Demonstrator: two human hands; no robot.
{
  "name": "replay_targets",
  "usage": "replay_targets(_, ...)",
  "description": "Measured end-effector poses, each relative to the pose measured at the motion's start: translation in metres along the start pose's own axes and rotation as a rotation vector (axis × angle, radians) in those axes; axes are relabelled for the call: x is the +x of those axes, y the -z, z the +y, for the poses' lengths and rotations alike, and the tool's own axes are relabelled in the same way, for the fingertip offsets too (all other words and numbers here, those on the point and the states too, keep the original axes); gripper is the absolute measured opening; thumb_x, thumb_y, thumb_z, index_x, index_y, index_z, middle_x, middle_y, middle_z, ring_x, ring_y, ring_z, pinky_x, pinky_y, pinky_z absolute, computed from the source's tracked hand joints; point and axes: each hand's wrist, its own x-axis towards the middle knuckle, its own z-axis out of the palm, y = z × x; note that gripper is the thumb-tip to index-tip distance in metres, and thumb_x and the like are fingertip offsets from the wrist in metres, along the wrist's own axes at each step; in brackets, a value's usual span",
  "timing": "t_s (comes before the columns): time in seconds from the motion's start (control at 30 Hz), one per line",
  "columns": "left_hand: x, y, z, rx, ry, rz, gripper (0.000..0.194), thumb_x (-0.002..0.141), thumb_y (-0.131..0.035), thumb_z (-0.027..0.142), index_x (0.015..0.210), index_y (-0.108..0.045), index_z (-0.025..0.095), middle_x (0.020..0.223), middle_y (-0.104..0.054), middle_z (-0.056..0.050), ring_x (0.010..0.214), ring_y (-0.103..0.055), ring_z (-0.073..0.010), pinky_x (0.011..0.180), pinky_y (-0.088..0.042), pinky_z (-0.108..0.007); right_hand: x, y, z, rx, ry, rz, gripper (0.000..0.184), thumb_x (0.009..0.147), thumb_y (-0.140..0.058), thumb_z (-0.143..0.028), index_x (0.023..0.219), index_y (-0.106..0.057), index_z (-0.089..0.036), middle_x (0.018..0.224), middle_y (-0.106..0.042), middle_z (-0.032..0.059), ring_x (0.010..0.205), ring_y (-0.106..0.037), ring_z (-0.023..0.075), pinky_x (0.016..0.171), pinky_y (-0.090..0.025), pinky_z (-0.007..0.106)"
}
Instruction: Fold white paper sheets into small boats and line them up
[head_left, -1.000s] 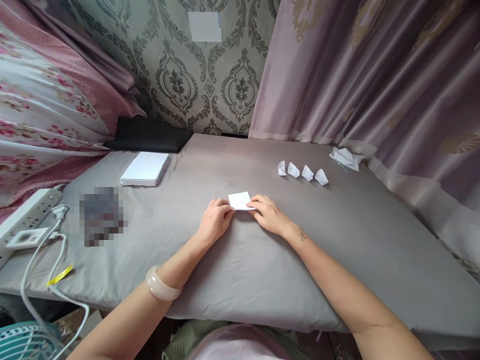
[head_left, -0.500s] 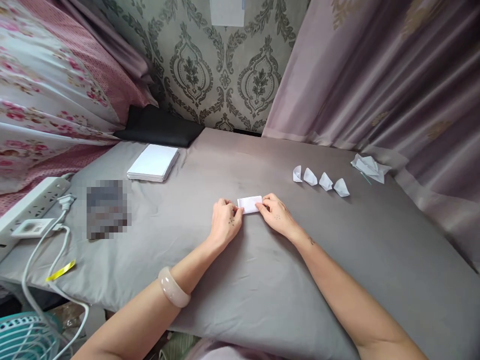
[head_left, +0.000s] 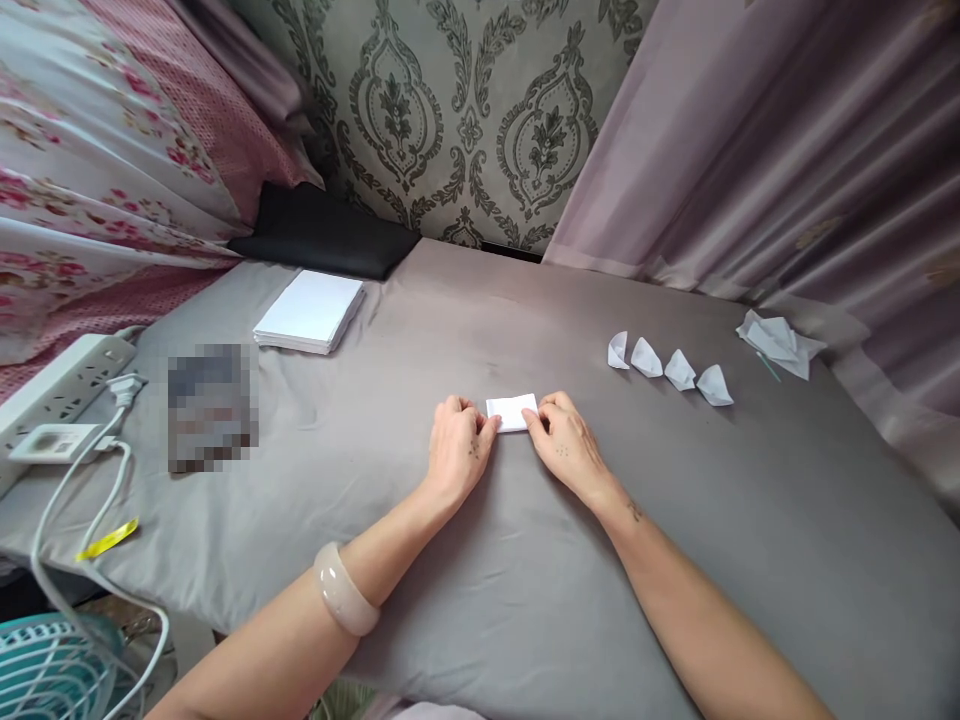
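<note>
A small folded piece of white paper (head_left: 513,412) lies just above the grey cloth at the middle of the table. My left hand (head_left: 461,450) pinches its left end, thumb on top and fingers curled behind. At the other end, my right hand (head_left: 566,445) grips the paper the same way, with its thumb near the lower right corner. Off to the right of my hands stand several small folded paper shapes (head_left: 680,370) in a slanting row. A stack of white paper sheets (head_left: 309,310) rests at the back left.
Crumpled or folded white paper (head_left: 784,342) lies at the far right beside a thin greenish stick. On the left are a white power strip (head_left: 64,375) with cables, a blurred-out object (head_left: 211,408) and a black folded item (head_left: 322,232). A turquoise fan (head_left: 56,665) stands below the table edge.
The head view has shifted slightly, moving the row of paper shapes rightward in the picture. Both hands still hold the folded paper; its shape looks nearly the same.
</note>
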Motion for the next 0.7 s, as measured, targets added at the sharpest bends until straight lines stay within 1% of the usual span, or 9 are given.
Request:
replay_targets(0.23, 0.0009, -0.0016, -0.0010, -0.028, 0.004, 0.021, 0.029, 0.088, -0.055, 0.036, 0.066, -0.059, 0.018, 0.095, -0.055, -0.009, 0.094, -0.050, -0.0240, 0.079, -0.046, -0.038, -0.0002, -0.0012, -0.0011, 0.000, -0.012, 0.030, 0.032, 0.091, -0.047, -0.038, 0.065, -0.047, -0.021, 0.092, -0.057, 0.0042, 0.067, -0.055, 0.0135, 0.060, -0.039, 0.027)
replay_targets(0.33, 0.0011, -0.0008, 0.0010, -0.016, 0.024, 0.024, 0.029, 0.088, -0.055, 0.034, 0.064, -0.059, 0.018, 0.094, -0.055, -0.009, 0.093, -0.050, -0.0239, 0.079, -0.045, -0.038, 0.0003, -0.0012, -0.0016, -0.009, -0.022, 0.023, 0.031, 0.091, -0.047, -0.039, 0.065, -0.048, -0.021, 0.091, -0.056, 0.0037, 0.065, -0.054, 0.0127, 0.059, -0.038, 0.026)
replay_targets(0.53, 0.0018, -0.0001, 0.0017, 0.021, -0.014, 0.025, 0.033, 0.091, -0.049, 0.034, 0.063, -0.056, 0.017, 0.091, -0.055, -0.008, 0.091, -0.049, -0.0223, 0.079, -0.045, -0.036, 0.0019, -0.0007, -0.0023, -0.063, -0.041, -0.002, 0.031, 0.092, -0.047, -0.039, 0.067, -0.049, -0.021, 0.093, -0.056, 0.0038, 0.071, -0.055, 0.0140, 0.059, -0.036, 0.026)
replay_targets(0.7, 0.0027, -0.0015, 0.0009, 0.035, 0.005, 0.033, 0.033, 0.091, -0.050, 0.035, 0.064, -0.057, 0.018, 0.092, -0.055, -0.008, 0.092, -0.050, -0.0228, 0.076, -0.045, -0.036, 0.0016, -0.0009, -0.0043, -0.095, -0.045, -0.014, 0.031, 0.093, -0.046, -0.039, 0.068, -0.050, -0.020, 0.095, -0.057, 0.0042, 0.070, -0.055, 0.0141, 0.058, -0.034, 0.027)
